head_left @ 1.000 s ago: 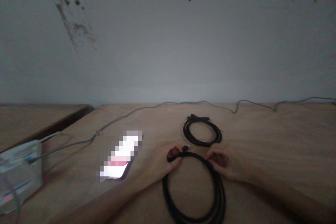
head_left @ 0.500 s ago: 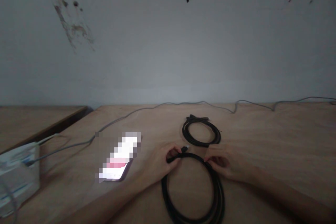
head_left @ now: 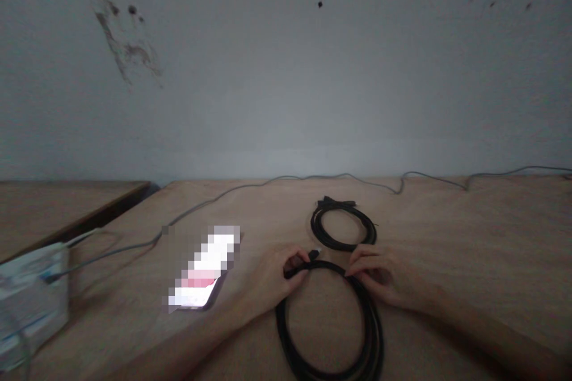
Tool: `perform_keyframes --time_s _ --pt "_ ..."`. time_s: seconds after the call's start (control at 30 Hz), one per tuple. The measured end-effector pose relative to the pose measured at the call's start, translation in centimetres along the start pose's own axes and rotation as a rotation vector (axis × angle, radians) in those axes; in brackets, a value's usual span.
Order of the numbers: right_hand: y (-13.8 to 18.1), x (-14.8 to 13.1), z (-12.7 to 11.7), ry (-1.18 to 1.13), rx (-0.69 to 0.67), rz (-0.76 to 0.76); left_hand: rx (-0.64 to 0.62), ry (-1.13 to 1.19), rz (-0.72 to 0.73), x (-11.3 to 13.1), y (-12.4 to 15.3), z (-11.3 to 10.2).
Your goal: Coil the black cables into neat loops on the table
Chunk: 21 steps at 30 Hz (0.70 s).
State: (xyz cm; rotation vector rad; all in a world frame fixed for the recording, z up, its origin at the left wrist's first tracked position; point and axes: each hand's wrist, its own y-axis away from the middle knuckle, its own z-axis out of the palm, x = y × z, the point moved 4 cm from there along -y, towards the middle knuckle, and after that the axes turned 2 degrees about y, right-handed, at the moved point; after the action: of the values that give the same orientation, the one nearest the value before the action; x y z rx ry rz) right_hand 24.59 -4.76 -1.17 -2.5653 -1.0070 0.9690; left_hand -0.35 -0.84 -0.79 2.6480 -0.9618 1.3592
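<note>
A coiled black cable (head_left: 286,333) lies on the table at the bottom centre, its lower edge cut off by the frame. My left hand (head_left: 281,271) pinches the coil's upper left part, where a dark plug (head_left: 314,254) with a light tip sticks out past the fingers. At the coil's upper right, my right hand (head_left: 379,274) has thumb and fingers closed on the strands. Just beyond, a second coiled black cable (head_left: 315,229) rests flat, its connectors bundled at the far side.
A lit phone (head_left: 208,271), its screen blurred out, lies left of my hands. A white box-like object (head_left: 53,286) with cords stands at the left edge. One thin grey cord (head_left: 241,186) runs along the wall (head_left: 268,71) side of the wooden table (head_left: 482,238).
My right fingertips have shifted very slightly left along the coil. The left hand keeps its grip, and both coils stay where they were.
</note>
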Motion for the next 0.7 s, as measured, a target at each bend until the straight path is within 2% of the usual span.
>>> perform_keyframes --time_s 0.13,0.23,0.47,0.7 --pt "0.3 0.2 0.3 0.001 0.172 0.159 -0.001 0.008 0.002 -0.1 0.0 0.0" --pt "0.5 0.8 0.8 0.028 0.229 0.277 0.012 -0.016 0.006 -0.1 0.1 -0.1" --pt "0.3 1.1 1.3 0.088 0.08 0.322 0.0 -0.006 0.008 -0.2 0.1 0.0" --pt "0.4 1.6 1.1 0.074 0.037 0.307 0.008 -0.044 0.005 -0.2 0.1 0.0"
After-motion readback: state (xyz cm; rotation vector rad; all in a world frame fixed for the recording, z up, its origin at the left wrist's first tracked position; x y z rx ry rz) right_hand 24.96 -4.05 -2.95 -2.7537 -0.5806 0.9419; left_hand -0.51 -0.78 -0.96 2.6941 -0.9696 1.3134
